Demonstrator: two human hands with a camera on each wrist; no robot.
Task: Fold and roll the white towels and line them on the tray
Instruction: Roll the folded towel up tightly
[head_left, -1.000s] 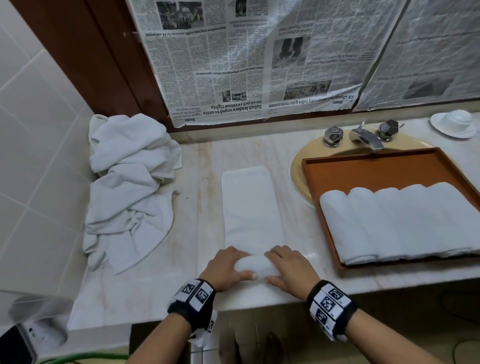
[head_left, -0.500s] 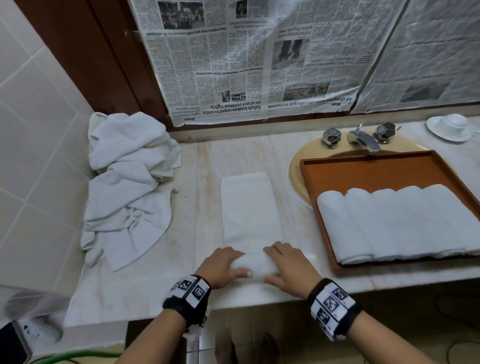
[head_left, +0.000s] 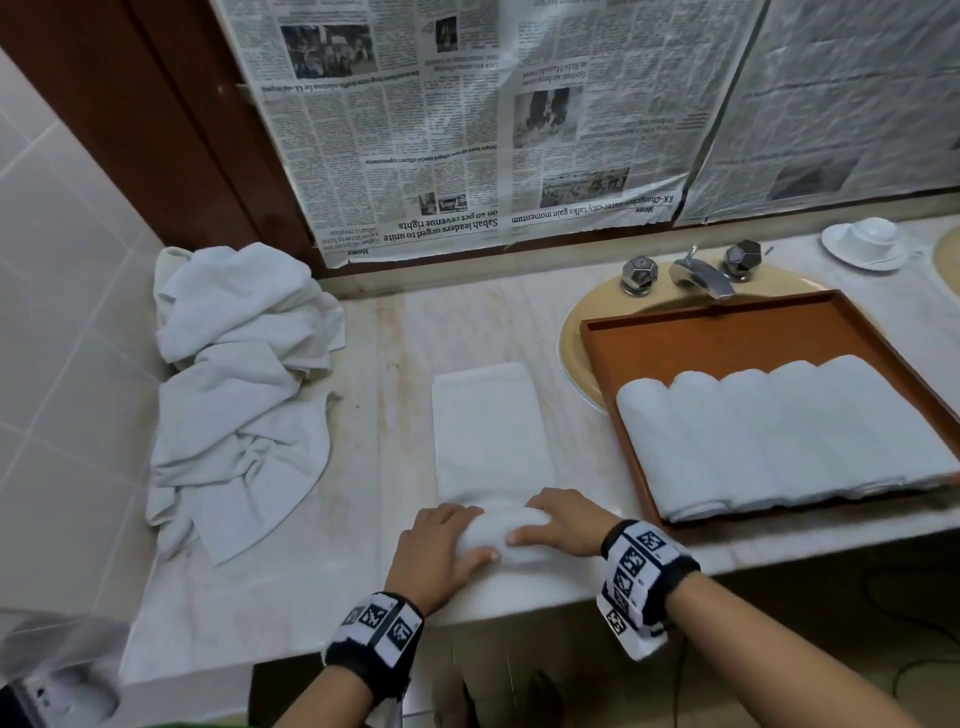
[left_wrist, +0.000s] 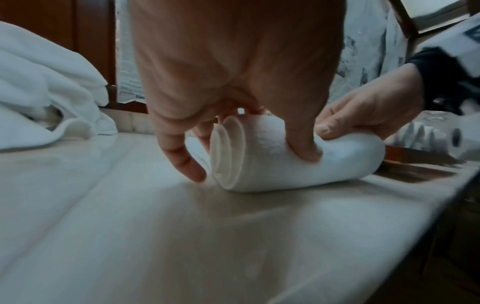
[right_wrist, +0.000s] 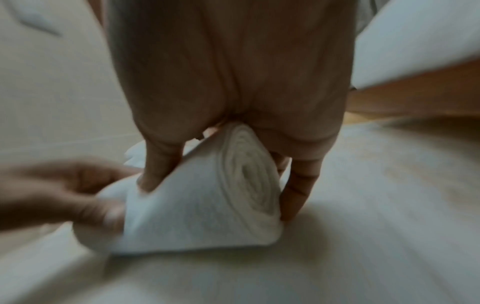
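A folded white towel (head_left: 491, 431) lies as a long strip on the marble counter, its near end wound into a roll (head_left: 501, 532). My left hand (head_left: 441, 545) grips the roll's left end (left_wrist: 228, 156), thumb on the near side and fingers curled over the top. My right hand (head_left: 563, 522) grips the right end (right_wrist: 249, 181) the same way. The brown tray (head_left: 727, 332) sits to the right over the sink, with several rolled towels (head_left: 779, 436) lined side by side in its front half.
A heap of unfolded white towels (head_left: 234, 384) lies at the left against the tiled wall. Faucet and knobs (head_left: 696, 270) stand behind the tray. A white cup on a saucer (head_left: 867, 241) sits far right. The counter's front edge (head_left: 519, 603) is just under my wrists.
The roll has travelled a little away from me and grown thicker. The flat strip beyond it is shorter. Both hands moved forward with it.
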